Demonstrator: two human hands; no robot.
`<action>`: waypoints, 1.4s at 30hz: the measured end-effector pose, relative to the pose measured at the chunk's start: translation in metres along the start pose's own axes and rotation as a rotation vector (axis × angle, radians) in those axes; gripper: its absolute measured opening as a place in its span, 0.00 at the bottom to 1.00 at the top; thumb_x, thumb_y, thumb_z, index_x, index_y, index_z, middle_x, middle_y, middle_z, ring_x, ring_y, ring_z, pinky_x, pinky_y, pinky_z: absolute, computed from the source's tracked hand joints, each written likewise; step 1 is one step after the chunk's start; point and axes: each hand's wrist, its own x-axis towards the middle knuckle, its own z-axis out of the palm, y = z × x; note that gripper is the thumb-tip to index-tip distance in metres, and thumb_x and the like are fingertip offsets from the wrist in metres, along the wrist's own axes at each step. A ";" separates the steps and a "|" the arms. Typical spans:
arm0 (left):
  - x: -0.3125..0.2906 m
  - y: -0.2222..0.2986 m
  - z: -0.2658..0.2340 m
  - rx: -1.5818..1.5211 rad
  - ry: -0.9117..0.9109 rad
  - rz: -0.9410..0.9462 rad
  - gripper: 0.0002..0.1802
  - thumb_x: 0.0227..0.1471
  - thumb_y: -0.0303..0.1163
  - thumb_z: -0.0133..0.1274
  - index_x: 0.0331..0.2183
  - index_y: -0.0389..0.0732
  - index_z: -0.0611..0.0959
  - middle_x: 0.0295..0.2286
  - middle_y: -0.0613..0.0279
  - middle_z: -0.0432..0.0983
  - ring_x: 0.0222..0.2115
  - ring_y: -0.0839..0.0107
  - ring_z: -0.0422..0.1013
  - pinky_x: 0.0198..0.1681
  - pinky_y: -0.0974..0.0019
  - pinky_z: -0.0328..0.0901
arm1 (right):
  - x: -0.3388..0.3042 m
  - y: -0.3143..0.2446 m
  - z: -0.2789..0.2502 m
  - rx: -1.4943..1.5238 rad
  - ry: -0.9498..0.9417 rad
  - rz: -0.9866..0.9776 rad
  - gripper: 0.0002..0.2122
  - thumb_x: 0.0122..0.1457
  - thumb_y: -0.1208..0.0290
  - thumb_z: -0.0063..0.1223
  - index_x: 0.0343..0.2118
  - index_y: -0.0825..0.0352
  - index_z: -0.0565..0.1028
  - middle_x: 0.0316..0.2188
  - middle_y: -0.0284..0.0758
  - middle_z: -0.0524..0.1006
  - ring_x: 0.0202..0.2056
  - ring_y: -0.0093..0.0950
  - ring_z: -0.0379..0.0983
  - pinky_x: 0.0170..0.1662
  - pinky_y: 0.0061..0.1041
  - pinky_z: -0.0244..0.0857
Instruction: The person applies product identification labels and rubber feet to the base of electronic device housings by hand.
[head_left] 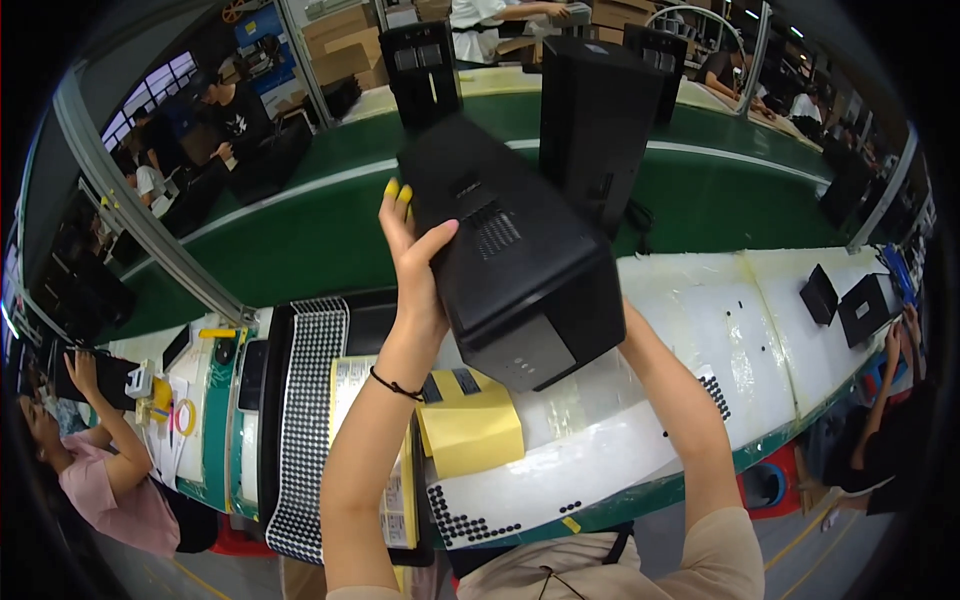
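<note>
A black box-shaped device housing (510,240) is lifted, tilted, over the bench between my two hands. It has a slotted vent in its upper face and a grey panel on its near end. My left hand (415,255) grips its left side, thumb on top, with yellow covers on two fingertips. My right hand (630,325) is at the right side, its fingers hidden behind the housing. Below lie a yellow sheet (470,430) and a white strip (570,470) with small round black pads. To the left is a sheet of black dots (312,400) in a black tray (275,430).
A green conveyor belt (300,245) runs beyond the bench, carrying black tower-shaped units (600,120). Metal posts (140,210) stand at the left. A person in pink (115,490) works at the left, and another person's hands (895,340) hold a black part at the right.
</note>
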 end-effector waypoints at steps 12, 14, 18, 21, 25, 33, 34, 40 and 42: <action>-0.053 0.033 0.069 0.487 -0.141 0.645 0.62 0.39 0.39 0.70 0.61 0.33 0.43 0.54 0.48 0.52 0.57 0.58 0.55 0.60 0.59 0.52 | -0.026 -0.045 -0.032 0.091 0.091 -0.064 0.28 0.64 0.46 0.37 0.59 0.63 0.62 0.49 0.36 0.72 0.51 0.26 0.68 0.52 0.24 0.63; -0.072 0.015 0.073 0.277 -0.237 0.674 0.64 0.35 0.39 0.72 0.61 0.33 0.44 0.54 0.46 0.53 0.55 0.56 0.57 0.59 0.56 0.54 | -0.042 -0.034 -0.030 -0.046 0.131 -0.109 0.28 0.64 0.48 0.38 0.59 0.63 0.62 0.49 0.37 0.72 0.51 0.27 0.67 0.53 0.25 0.63; -0.096 0.009 0.074 0.537 -0.256 0.888 0.57 0.35 0.39 0.72 0.59 0.35 0.54 0.57 0.39 0.50 0.57 0.41 0.54 0.60 0.49 0.52 | -0.068 -0.017 -0.063 -0.316 0.213 -0.170 0.27 0.64 0.51 0.40 0.59 0.64 0.62 0.50 0.37 0.71 0.52 0.27 0.67 0.54 0.26 0.62; -0.101 -0.006 0.071 0.488 -0.274 1.238 0.57 0.34 0.40 0.72 0.58 0.33 0.55 0.58 0.38 0.49 0.59 0.40 0.51 0.60 0.46 0.52 | -0.090 -0.007 -0.112 -0.521 0.286 -0.194 0.26 0.64 0.53 0.42 0.59 0.65 0.62 0.51 0.38 0.71 0.52 0.28 0.66 0.54 0.26 0.61; -0.116 -0.002 0.056 0.479 -0.283 1.046 0.56 0.36 0.35 0.71 0.59 0.34 0.54 0.57 0.41 0.50 0.59 0.46 0.51 0.59 0.50 0.56 | -0.070 -0.015 -0.182 -0.826 0.405 -0.237 0.25 0.63 0.56 0.45 0.59 0.66 0.62 0.51 0.38 0.70 0.53 0.29 0.65 0.55 0.27 0.60; -0.113 0.000 -0.081 1.454 -0.398 0.532 0.23 0.45 0.35 0.63 0.42 0.36 0.79 0.46 0.47 0.66 0.50 0.51 0.61 0.53 0.55 0.58 | -0.183 -0.084 -0.056 -1.440 0.205 -0.337 0.29 0.47 0.91 0.49 0.55 0.66 0.65 0.53 0.42 0.67 0.57 0.40 0.62 0.58 0.31 0.59; -0.116 -0.006 -0.102 1.580 -0.436 0.430 0.23 0.43 0.37 0.63 0.41 0.36 0.79 0.47 0.48 0.66 0.50 0.51 0.61 0.53 0.55 0.57 | -0.188 -0.086 -0.049 -1.435 0.201 -0.341 0.29 0.47 0.91 0.49 0.55 0.66 0.65 0.53 0.42 0.67 0.57 0.40 0.62 0.58 0.31 0.59; -0.119 -0.022 -0.126 1.643 -0.580 0.437 0.19 0.41 0.37 0.64 0.35 0.35 0.80 0.48 0.49 0.66 0.50 0.51 0.60 0.54 0.52 0.56 | -0.209 -0.103 -0.010 -1.339 0.403 -0.370 0.23 0.52 0.90 0.48 0.52 0.68 0.68 0.49 0.43 0.71 0.53 0.42 0.66 0.55 0.30 0.60; -0.125 -0.015 -0.120 1.611 -0.587 0.448 0.17 0.43 0.36 0.63 0.34 0.35 0.80 0.48 0.49 0.66 0.50 0.51 0.60 0.53 0.52 0.56 | -0.211 -0.101 0.005 -1.265 0.475 -0.523 0.20 0.52 0.90 0.48 0.48 0.69 0.69 0.45 0.42 0.73 0.49 0.41 0.69 0.52 0.29 0.62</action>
